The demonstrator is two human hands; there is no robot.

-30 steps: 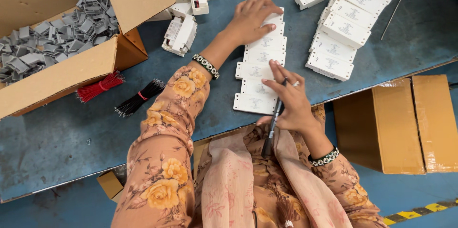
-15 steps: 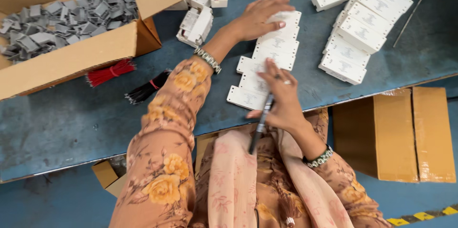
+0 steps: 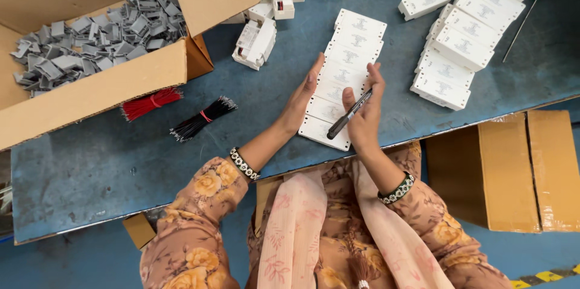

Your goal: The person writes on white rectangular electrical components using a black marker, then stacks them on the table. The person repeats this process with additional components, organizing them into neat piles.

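— What is hidden or cut off?

— The open brown cardboard box of small grey plastic parts runs past the top-left corner, and the fingers of the right hand cover part of the column of flat white rectangular plastic covers. The left hand stands edge-on against that column's left side, fingers straight and together. The right hand pinches a black pen under its thumb, palm against the column's right side.

— Room to move?

— The column's near end reaches the front edge of the blue metal table. Left of the column lie a black wire bundle and a red wire bundle; right of it, stacked white boxes and a green-handled screwdriver.
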